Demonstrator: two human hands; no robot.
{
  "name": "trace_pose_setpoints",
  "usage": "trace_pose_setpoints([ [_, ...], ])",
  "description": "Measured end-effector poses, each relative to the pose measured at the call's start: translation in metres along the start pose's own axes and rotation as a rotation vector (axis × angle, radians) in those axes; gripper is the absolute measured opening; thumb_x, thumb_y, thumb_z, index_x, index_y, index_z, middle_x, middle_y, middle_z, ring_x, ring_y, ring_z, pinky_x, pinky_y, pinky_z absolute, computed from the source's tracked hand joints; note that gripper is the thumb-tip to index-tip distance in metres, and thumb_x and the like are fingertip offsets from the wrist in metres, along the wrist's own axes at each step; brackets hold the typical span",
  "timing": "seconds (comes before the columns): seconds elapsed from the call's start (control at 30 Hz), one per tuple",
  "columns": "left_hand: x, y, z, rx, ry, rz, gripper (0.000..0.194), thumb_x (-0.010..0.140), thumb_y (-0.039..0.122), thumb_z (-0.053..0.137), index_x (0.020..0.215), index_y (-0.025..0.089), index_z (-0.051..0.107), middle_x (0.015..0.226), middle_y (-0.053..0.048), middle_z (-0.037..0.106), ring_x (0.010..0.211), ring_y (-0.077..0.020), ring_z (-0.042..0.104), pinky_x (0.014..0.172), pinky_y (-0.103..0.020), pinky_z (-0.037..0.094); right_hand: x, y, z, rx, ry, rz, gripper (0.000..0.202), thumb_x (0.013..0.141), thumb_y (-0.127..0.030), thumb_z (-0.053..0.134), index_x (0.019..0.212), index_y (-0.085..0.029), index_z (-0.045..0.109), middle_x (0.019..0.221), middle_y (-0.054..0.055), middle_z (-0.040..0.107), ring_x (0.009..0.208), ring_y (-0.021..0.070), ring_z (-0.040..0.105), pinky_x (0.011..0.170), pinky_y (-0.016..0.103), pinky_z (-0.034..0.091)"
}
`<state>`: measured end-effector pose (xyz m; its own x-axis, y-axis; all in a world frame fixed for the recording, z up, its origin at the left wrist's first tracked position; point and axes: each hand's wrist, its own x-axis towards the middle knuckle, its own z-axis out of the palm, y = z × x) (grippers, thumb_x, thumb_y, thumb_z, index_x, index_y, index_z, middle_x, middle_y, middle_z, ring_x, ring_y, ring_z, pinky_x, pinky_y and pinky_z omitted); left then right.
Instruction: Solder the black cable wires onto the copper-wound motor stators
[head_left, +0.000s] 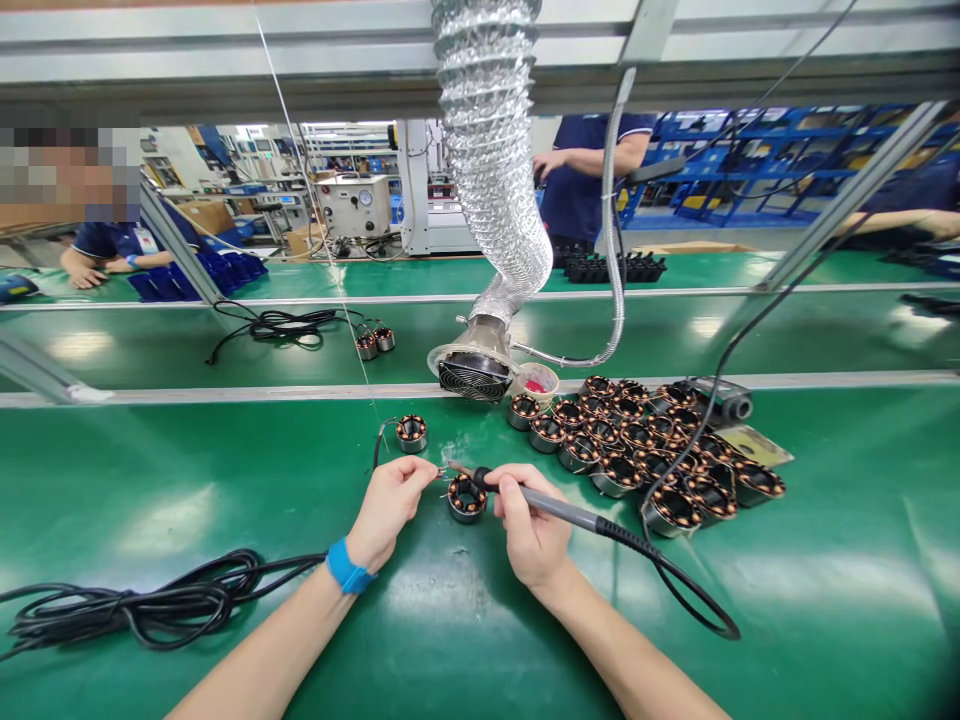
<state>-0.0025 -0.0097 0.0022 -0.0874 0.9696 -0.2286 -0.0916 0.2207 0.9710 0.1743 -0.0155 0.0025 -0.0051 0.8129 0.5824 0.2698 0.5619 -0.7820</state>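
My right hand (531,525) is closed round the grey handle of a soldering iron (559,507), whose tip points left, just above a copper-wound stator (466,498) on the green table. My left hand (391,508), with a blue band at the wrist, pinches thin wire ends (442,472) beside the iron's tip. Whether tip and wires touch is too small to tell. A second stator (411,433) stands behind my left hand, with a black cable by it.
Many stators (616,472) stand in rows at the right. A fume hood (475,365) hangs above the middle, near a tape roll (537,382). Coiled black cable (142,605) lies at the left. The iron's cord (697,590) loops at the right. People work beyond.
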Motion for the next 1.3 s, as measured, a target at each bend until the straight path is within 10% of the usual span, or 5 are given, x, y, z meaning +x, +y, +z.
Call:
trace_pose_setpoints([
  [0.93,-0.001,0.002,0.000,0.012,0.013,0.016,0.031,0.072,0.044,0.071,0.073,0.015,0.062,0.048,0.009,0.033,0.042,-0.0041,0.020,0.040,-0.019,0.013,0.006,-0.003,0.008,-0.026,-0.085,-0.053,0.018,0.096,-0.023,0.049,0.106,-0.023,0.064,0.082,0.002,0.066,0.070,0.0153,0.065,0.069,0.028,0.055],
  [1.3,-0.008,0.006,0.002,0.272,-0.026,0.307,0.024,0.084,0.035,0.062,0.072,0.014,0.065,0.069,-0.001,0.061,0.067,-0.0131,0.051,0.062,-0.022,0.040,0.014,0.009,0.027,-0.012,-0.273,-0.126,0.041,0.094,-0.010,0.044,0.129,-0.029,0.054,0.115,0.005,0.049,0.093,0.0134,0.063,0.084,0.027,0.055],
])
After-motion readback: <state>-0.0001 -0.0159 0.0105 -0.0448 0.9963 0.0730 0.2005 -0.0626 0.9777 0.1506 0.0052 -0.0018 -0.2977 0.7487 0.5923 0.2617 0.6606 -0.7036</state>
